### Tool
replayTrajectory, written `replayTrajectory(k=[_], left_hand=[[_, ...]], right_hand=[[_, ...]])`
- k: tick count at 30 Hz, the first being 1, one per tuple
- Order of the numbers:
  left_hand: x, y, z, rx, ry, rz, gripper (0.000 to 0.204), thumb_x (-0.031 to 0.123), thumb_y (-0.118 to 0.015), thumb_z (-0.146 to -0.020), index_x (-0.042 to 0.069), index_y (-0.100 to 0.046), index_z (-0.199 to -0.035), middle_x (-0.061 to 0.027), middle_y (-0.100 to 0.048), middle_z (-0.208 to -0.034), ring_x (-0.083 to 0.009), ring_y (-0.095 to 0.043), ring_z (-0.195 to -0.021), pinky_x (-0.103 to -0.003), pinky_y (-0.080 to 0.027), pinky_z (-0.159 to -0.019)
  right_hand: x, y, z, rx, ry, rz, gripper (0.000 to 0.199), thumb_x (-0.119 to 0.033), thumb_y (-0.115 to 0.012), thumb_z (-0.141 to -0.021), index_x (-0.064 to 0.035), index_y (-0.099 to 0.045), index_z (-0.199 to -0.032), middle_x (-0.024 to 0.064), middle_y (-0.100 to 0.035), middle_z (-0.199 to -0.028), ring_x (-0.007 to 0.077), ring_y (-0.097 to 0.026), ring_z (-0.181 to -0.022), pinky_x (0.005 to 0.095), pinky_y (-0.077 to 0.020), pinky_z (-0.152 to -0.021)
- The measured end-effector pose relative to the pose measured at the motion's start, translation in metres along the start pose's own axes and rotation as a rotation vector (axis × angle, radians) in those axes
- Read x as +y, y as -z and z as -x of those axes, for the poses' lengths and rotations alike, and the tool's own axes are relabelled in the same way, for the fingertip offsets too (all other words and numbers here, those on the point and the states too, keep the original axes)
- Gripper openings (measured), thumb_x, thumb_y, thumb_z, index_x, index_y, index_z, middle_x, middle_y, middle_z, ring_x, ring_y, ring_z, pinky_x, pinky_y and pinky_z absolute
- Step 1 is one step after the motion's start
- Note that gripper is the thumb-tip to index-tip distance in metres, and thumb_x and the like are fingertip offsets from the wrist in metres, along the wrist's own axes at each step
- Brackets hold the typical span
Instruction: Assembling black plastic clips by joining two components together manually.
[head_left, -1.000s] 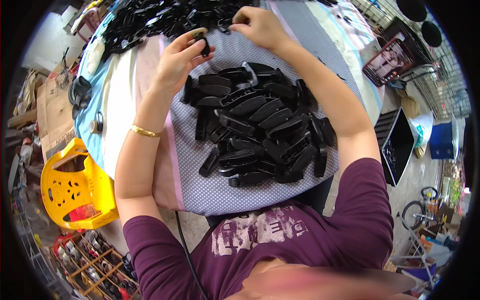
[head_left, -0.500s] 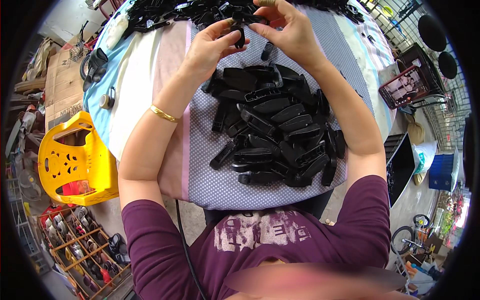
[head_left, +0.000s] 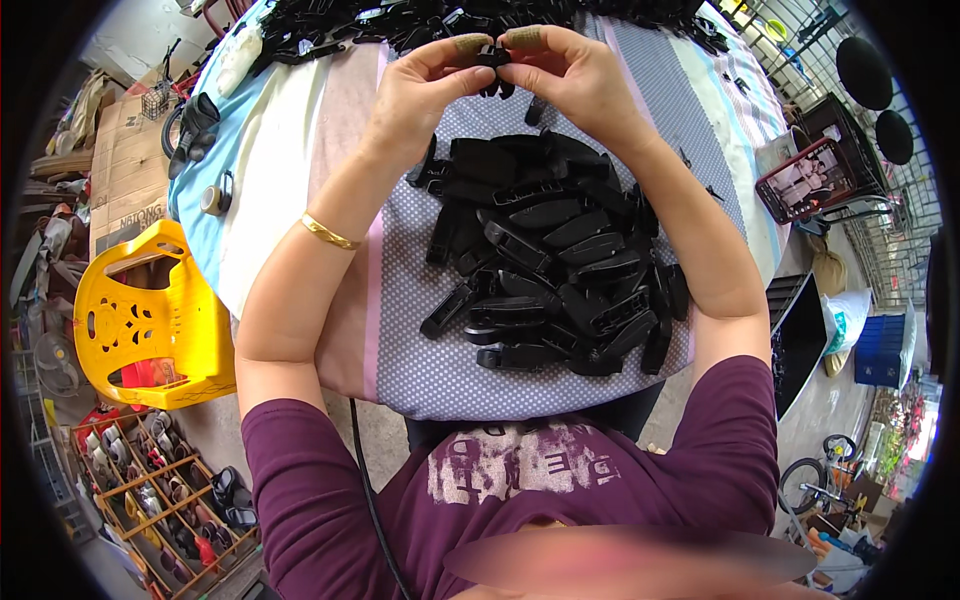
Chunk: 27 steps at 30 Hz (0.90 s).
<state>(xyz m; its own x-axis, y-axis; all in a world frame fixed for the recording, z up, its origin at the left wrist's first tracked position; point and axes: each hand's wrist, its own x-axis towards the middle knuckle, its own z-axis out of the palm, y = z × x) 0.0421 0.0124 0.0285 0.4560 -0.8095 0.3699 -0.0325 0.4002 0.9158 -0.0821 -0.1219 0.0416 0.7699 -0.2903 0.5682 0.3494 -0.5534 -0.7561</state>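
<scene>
At the far edge of the counter (head_left: 300,130), above the dotted grey cloth (head_left: 420,350), both hands are raised together over the work. The left hand (head_left: 420,90) and the right hand (head_left: 575,80) each pinch one small black plastic part (head_left: 490,58) between thumb and forefinger, fingers curled close and the fingertips (head_left: 468,44) capped in tan covers; the part sits between the two hands, clear of the cloth. Directly below, between the forearms, lies a heap of black clips (head_left: 560,270), loosely stacked and overlapping, some lying near the cloth's near edge. A second, larger mass of black parts (head_left: 400,20) runs along the top of the counter just beyond the hands. A gold bangle (head_left: 328,232) sits on the left wrist. To the left stand a yellow plastic stool (head_left: 140,320) and, lower down, a shoe rack (head_left: 150,480); to the right a phone (head_left: 808,180) is propped on a stand (its screen is lit). Judged risks: the grip is at the fingertips only, so a slip under pressure could drop the part into the heap below, where it would be hard to tell from the rest. The forearms bracket the heap closely, and a sideways movement could push clips off the near edge. Whether the held part is one piece or two cannot be told.
</scene>
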Motion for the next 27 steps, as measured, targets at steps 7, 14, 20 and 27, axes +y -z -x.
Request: replayTrajectory(k=[7, 14, 20, 27], left_hand=[[0.004, -0.002, 0.004, 0.08, 0.029, -0.013, 0.031, -0.001, -0.066, -0.073, -0.001, -0.06, -0.103, -0.0079, -0.064, -0.091, -0.0123, -0.059, -0.083, -0.022, -0.048, -0.074], [0.003, 0.005, 0.003, 0.026, -0.005, -0.05, 0.03, 0.002, -0.061, -0.079, 0.002, -0.059, -0.108, -0.0086, -0.062, -0.098, -0.0145, -0.059, -0.085, -0.025, -0.047, -0.079], [-0.001, -0.017, 0.005, 0.169, 0.047, 0.181, 0.028, 0.003, -0.064, -0.077, -0.001, -0.059, -0.105, -0.0093, -0.063, -0.094, -0.0143, -0.06, -0.085, -0.023, -0.048, -0.078], [0.01, 0.002, 0.0, -0.019, -0.011, 0.069, 0.023, 0.011, -0.057, -0.084, 0.004, -0.06, -0.106, -0.0098, -0.062, -0.099, -0.0164, -0.057, -0.093, -0.025, -0.045, -0.084]], right_hand=[[-0.01, 0.0, 0.0, 0.011, 0.084, 0.166, 0.026, -0.009, -0.065, -0.076, -0.0009, -0.062, -0.1, 0.0066, -0.064, -0.09, 0.0127, -0.062, -0.081, 0.0233, -0.0489, -0.074], [-0.018, -0.002, -0.001, 0.0, 0.182, 0.31, 0.024, -0.008, -0.066, -0.074, 0.0, -0.063, -0.096, 0.0072, -0.062, -0.088, 0.0137, -0.061, -0.074, 0.0223, -0.0496, -0.064], [-0.011, -0.01, 0.002, 0.053, 0.405, 0.568, 0.024, -0.009, -0.069, -0.071, 0.0005, -0.062, -0.092, 0.0083, -0.062, -0.088, 0.0164, -0.061, -0.071, 0.024, -0.0491, -0.061], [-0.012, -0.003, 0.0, -0.086, -0.007, 0.429, 0.029, -0.024, -0.067, -0.077, -0.0004, -0.061, -0.093, 0.0057, -0.062, -0.079, 0.0124, -0.056, -0.062, 0.0235, -0.0443, -0.055]])
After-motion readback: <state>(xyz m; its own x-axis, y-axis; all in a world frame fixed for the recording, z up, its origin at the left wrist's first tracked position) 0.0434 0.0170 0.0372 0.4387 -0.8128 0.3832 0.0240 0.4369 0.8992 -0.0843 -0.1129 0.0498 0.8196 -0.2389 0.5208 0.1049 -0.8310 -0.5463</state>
